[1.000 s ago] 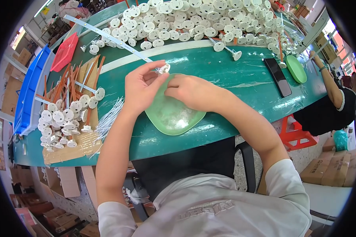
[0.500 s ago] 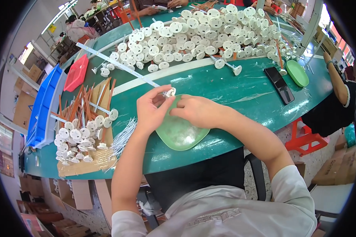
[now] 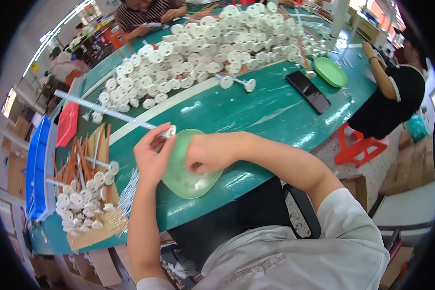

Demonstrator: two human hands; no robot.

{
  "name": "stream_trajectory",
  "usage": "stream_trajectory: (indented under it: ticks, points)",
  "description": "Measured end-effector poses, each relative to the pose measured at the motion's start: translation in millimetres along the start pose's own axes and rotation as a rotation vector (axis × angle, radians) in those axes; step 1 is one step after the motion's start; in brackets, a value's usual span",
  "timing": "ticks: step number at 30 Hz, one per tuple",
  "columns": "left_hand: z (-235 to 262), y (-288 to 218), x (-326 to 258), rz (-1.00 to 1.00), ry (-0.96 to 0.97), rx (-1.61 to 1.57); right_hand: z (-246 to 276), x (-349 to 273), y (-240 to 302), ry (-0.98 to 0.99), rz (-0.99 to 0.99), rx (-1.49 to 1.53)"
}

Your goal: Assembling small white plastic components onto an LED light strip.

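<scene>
My left hand (image 3: 149, 157) pinches a long, pale flat strip (image 3: 99, 107) near the white round end piece (image 3: 169, 131). The strip slants away toward the far left, above the table. Close beside it, my right hand (image 3: 211, 152) reaches into a shallow green dish (image 3: 191, 189), its fingers curled together and pointing down. What those fingertips hold, if anything, is hidden. The dish rests on the green table in front of me. A bundle of thin white wires (image 3: 127, 193) lies just left of my left forearm.
Strips with white discs (image 3: 82, 203) lie on cardboard (image 3: 106, 232) at left, by a blue bin (image 3: 37, 174) and a red tray (image 3: 67, 125). A large heap of white discs (image 3: 203, 55) spans the back. A phone (image 3: 308, 92) and a green dish (image 3: 330, 72) are at right.
The whole view has swung, so the table things appear farther left. My right hand has moved nearer to me, deeper into the dish. My left hand still holds the strip.
</scene>
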State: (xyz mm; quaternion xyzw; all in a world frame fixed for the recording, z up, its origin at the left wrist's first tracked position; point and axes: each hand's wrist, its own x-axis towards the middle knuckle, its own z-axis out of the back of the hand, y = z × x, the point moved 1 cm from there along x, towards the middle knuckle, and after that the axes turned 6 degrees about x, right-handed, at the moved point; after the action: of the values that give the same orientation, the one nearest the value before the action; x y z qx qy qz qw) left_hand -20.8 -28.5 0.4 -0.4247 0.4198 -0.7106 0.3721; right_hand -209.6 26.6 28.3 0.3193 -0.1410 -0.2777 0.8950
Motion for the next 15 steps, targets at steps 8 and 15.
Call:
stream_trajectory:
  ticks: [8,15]
  points:
    - [-4,-7,1,-0.03,0.006,0.006,-2,2,-3,-0.215,0.112,0.018]
    - [-5,-16,-3,-0.07,-0.013,-0.01,9,0,3,-0.634,0.212,0.066]
